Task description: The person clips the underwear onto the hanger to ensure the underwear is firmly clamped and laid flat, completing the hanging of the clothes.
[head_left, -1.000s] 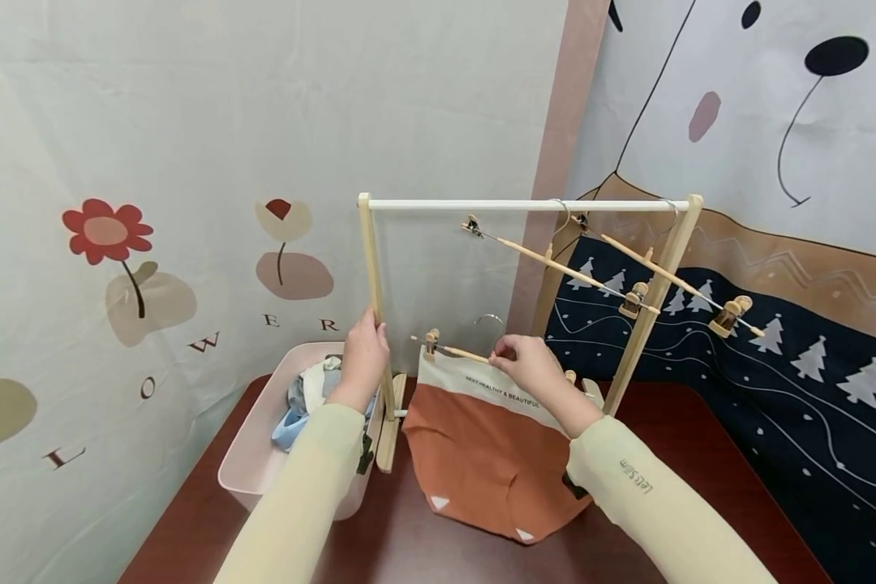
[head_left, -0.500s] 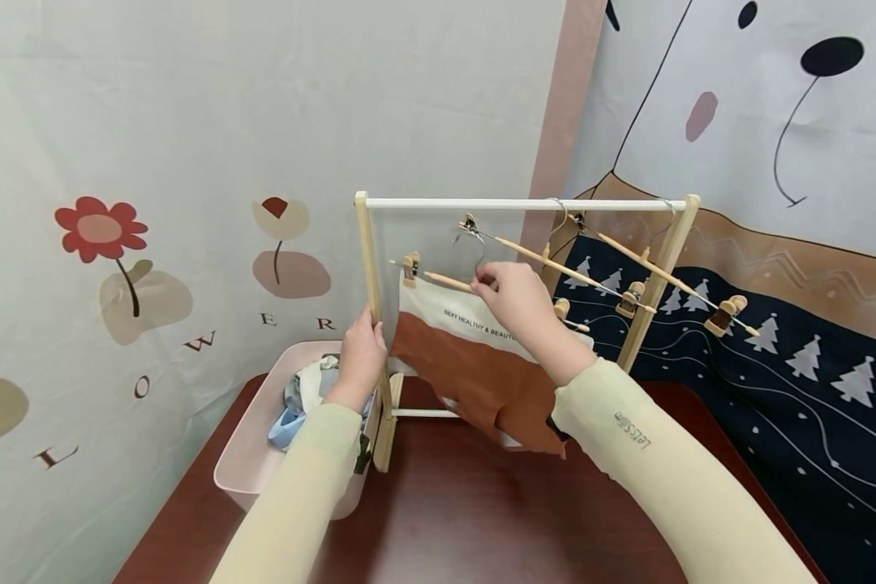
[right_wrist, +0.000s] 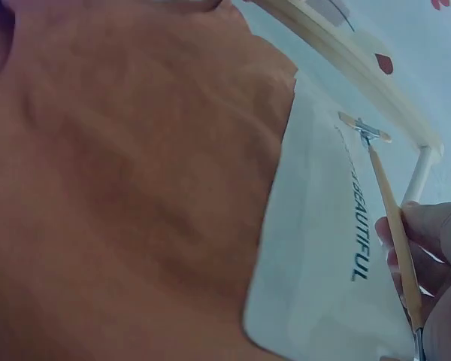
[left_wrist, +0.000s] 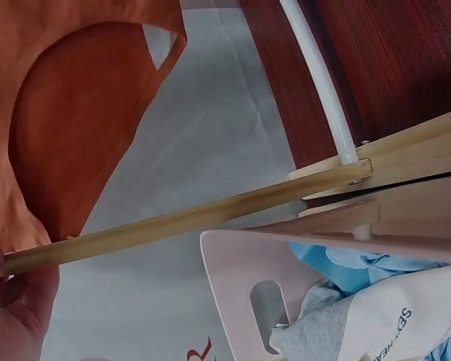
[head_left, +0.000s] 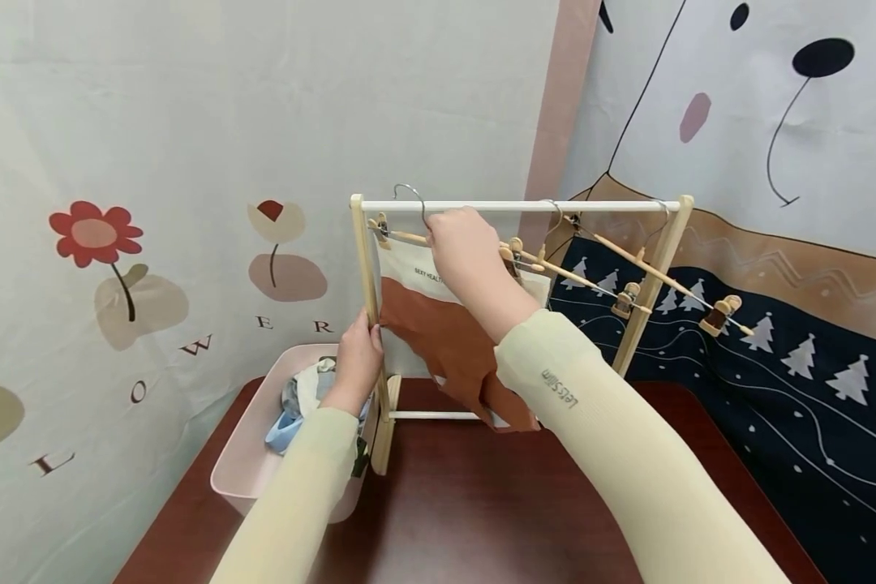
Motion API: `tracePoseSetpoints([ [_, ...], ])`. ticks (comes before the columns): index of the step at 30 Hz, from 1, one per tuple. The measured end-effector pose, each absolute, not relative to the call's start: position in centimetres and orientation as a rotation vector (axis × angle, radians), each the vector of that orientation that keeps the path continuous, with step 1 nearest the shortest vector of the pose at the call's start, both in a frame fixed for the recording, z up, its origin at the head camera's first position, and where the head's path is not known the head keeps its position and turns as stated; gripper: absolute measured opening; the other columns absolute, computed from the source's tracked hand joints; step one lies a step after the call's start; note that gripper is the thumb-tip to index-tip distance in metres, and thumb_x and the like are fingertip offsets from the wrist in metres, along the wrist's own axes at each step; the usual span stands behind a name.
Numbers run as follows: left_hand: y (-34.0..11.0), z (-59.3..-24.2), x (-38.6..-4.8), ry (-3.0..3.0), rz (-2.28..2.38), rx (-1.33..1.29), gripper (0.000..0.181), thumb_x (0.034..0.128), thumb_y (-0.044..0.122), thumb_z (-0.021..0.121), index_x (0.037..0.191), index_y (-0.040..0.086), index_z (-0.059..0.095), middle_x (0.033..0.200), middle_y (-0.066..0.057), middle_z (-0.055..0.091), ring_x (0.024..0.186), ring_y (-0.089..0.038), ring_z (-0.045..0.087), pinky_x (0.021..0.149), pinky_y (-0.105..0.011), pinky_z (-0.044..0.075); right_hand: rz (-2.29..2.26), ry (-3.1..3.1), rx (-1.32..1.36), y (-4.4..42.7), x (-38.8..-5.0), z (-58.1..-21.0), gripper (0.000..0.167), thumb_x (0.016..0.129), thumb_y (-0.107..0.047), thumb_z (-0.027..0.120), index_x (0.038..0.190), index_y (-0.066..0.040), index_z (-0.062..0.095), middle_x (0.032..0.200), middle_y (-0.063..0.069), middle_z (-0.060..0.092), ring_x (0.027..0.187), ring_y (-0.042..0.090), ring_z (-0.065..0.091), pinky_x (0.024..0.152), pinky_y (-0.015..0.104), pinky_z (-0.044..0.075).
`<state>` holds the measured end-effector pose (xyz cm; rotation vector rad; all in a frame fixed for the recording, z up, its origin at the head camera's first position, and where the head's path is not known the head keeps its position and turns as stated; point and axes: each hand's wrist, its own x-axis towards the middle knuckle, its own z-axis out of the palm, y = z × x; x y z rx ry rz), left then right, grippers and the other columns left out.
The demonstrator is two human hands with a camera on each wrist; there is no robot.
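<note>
My right hand (head_left: pixel 467 253) holds a wooden clip hanger (right_wrist: pixel 395 222) by the middle of its bar, close under the rail. The metal hook's curve shows just above the white rail (head_left: pixel 496 206); whether it rests on the rail I cannot tell. Clipped to the hanger are rust-orange underpants (head_left: pixel 434 328) with a printed white waistband, hanging partly behind my right forearm. My left hand (head_left: pixel 359 354) grips the left wooden post (left_wrist: pixel 173 224) of the small drying rack, thumb and fingers around it in the left wrist view.
Two more clip hangers, a nearer one (head_left: pixel 580 280) and a farther one (head_left: pixel 657 273), hang on the rail's right part. A pink bin (head_left: pixel 244 454) holding blue, grey and white clothes stands left of the rack on the dark red table (head_left: pixel 467 503).
My right hand has lifted the hanger and underpants off the tabletop, up and leftward to the rail. The left hand stays on the post.
</note>
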<state>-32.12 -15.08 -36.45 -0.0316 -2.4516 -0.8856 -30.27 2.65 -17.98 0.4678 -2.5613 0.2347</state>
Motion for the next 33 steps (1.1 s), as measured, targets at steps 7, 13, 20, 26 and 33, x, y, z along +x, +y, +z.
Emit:
tracePoseSetpoints([
  [7,-15.2,-36.5,-32.1,-2.429,-0.856,-0.059,0.032,0.0984,0.010,0.046,0.126,-0.006,0.046,0.107,-0.028,0.061,0.102,-0.041,0.061,0.083,-0.049,0.050,0.118,-2.680,0.391,0.9,-30.8,-16.8,0.018,0.095,-0.012,0.052,0.105,-0.015,0.067,0.106,0.006,0.066,0.106,0.025,0.056,0.071,0.043,0.054],
  [13,-15.1,-36.6,-32.1,-2.422,-0.840,-0.067,0.041,0.0983,0.011,0.046,0.134,-0.009,0.041,0.113,-0.031,0.059,0.106,-0.043,0.059,0.087,-0.050,0.049,0.108,-2.746,0.300,0.6,-32.1,-17.1,0.020,0.093,-0.006,0.052,0.103,-0.013,0.068,0.108,0.007,0.065,0.106,0.027,0.058,0.073,0.043,0.055],
  [20,-15.1,-36.5,-32.2,-2.443,-0.844,-0.027,0.043,0.0990,0.012,0.045,0.136,-0.009,0.040,0.116,-0.031,0.058,0.108,-0.043,0.058,0.091,-0.049,0.048,0.136,-2.861,0.203,0.1,-33.0,-19.0,0.021,0.088,-0.013,0.064,0.109,-0.014,0.067,0.115,0.007,0.064,0.111,0.027,0.055,0.080,0.043,0.054],
  [26,-15.0,-36.3,-32.1,-2.476,-0.865,0.010,0.045,0.0999,0.015,0.044,0.140,-0.006,0.037,0.122,-0.030,0.056,0.113,-0.042,0.056,0.095,-0.048,0.046,0.129,-2.785,0.200,0.1,-32.7,-20.2,0.015,0.088,-0.010,0.063,0.102,-0.013,0.068,0.107,0.008,0.066,0.102,0.027,0.060,0.073,0.042,0.055],
  [33,-15.1,-36.2,-32.1,-2.495,-0.874,0.015,0.044,0.1001,0.014,0.043,0.139,-0.006,0.036,0.121,-0.030,0.055,0.114,-0.041,0.055,0.094,-0.048,0.046,0.253,-2.729,0.230,0.6,-31.9,-20.4,0.011,0.089,-0.006,0.057,0.090,-0.010,0.067,0.095,0.008,0.068,0.088,0.026,0.066,0.069,0.040,0.056],
])
